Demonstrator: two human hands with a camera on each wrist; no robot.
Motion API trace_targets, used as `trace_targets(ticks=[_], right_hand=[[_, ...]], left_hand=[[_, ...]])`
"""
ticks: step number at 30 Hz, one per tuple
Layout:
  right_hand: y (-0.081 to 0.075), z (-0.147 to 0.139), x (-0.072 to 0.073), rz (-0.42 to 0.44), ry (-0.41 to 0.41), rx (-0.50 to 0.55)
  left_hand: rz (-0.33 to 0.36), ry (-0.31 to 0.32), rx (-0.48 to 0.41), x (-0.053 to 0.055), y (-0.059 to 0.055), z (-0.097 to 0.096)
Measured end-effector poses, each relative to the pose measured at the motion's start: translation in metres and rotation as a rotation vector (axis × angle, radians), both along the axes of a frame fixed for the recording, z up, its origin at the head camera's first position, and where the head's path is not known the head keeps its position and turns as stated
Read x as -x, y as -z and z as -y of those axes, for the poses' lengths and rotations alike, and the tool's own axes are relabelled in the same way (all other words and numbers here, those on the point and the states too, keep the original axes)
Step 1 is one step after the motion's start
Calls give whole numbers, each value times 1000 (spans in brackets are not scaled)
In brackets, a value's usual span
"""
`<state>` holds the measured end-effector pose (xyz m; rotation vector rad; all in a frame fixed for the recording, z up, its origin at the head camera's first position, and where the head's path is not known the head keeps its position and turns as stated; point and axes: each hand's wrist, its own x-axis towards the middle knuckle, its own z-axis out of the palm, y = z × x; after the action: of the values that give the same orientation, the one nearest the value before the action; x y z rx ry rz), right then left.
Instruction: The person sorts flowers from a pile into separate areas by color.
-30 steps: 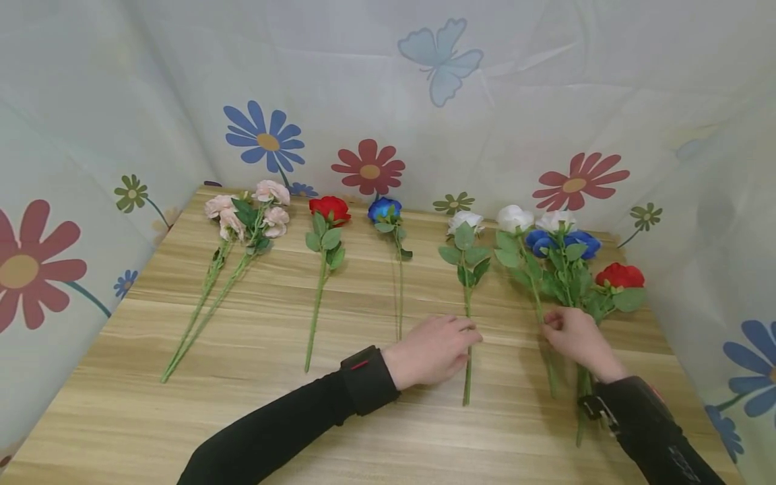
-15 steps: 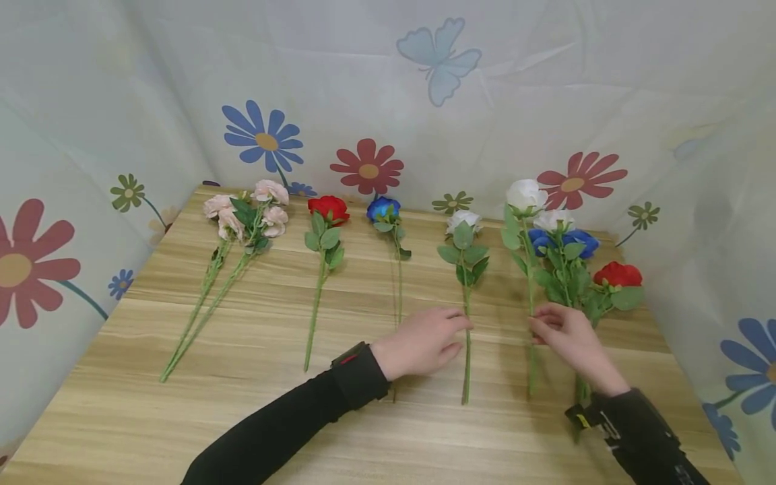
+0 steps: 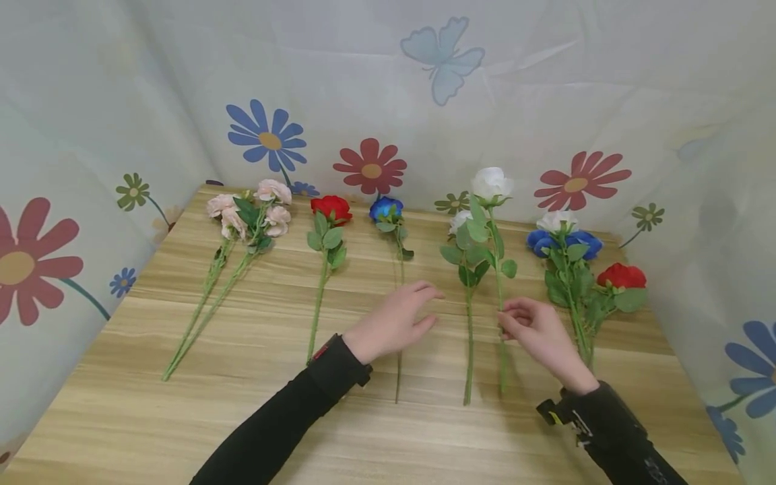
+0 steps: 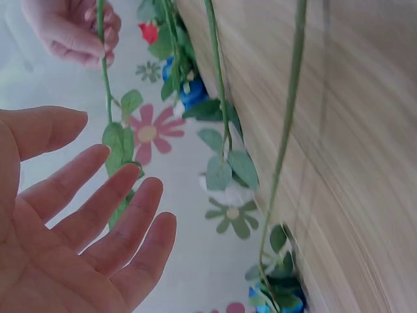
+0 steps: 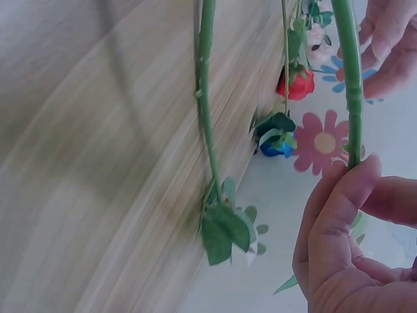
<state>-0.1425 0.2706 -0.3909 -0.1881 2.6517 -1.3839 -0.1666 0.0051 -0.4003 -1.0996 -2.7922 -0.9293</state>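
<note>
My right hand [image 3: 542, 337] pinches the green stem of a white rose [image 3: 492, 186] between thumb and fingertips, raised above the table. In the right wrist view that stem [image 5: 352, 85] runs up out of the fingers. Just left of it lies a second white rose [image 3: 459, 221], its bloom partly hidden by the held one's leaves. My left hand [image 3: 391, 323] hovers over the stem of a blue rose [image 3: 386, 210], fingers spread and holding nothing. The left wrist view shows its open palm [image 4: 71, 248] toward the camera.
On the wooden table [image 3: 242, 417], pale pink flowers [image 3: 275, 220] and a red rose [image 3: 331, 209] lie at left. A pile with a white bloom [image 3: 556, 221], blue blooms [image 3: 583, 244] and another red rose [image 3: 622, 275] lies at right. A flower-printed curtain [image 3: 339, 81] surrounds the table.
The right hand has lifted the white rose from beside the right pile and carried it left, near the other white rose. The left hand has drawn back leftward from that other rose's stem.
</note>
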Motion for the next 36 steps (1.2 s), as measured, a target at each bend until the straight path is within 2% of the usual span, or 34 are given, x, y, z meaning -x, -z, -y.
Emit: trace_targets(ticks=[9,15,19,36], right_hand=[[9,18,11,-62,-35,-88],[15,22,18,-130,-51,-208],[19,23,24,-141,-57,-283],[35,31,33,46,-89,-341]], left_hand=[[-16,-74,-39,6,-1,21],[-29,-106,-35,7,-2,28],[-37,-118,-41,7,-2,30],[-43,-128,-59,9,-2,32]])
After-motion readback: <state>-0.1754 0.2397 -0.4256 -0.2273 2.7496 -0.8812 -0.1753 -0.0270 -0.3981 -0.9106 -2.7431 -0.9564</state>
